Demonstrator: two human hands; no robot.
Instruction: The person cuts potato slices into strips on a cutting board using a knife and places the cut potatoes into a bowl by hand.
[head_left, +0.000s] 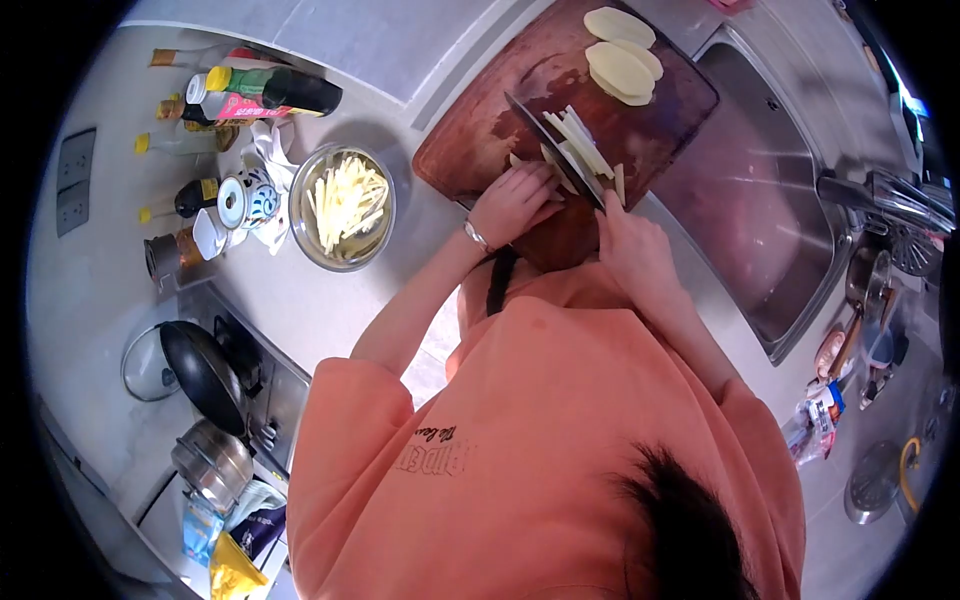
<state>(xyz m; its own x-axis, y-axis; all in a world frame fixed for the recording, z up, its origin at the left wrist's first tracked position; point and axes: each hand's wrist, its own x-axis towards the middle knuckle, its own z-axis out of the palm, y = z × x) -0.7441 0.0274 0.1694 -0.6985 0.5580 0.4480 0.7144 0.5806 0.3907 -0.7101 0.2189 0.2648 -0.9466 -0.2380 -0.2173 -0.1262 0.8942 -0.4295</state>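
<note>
My right hand (635, 245) is closed around the handle of a kitchen knife (546, 140), its blade slanting up and left across the wooden cutting board (470, 130). On the left of the blade, my left hand (515, 203) presses with bent fingers on pale potato (560, 172), mostly hidden under the fingertips. Cut potato strips (585, 145) lie along the blade's right side. Several oval potato slices (622, 68) overlap at the far end of the board.
A glass bowl (388, 225) of potato strips stands left of the board. Behind it are bottles (290, 90) and a patterned jar (255, 197). The sink (745, 200) with its faucet (880, 200) is at right. A wok (200, 370) and a steel pot (212, 462) sit lower left.
</note>
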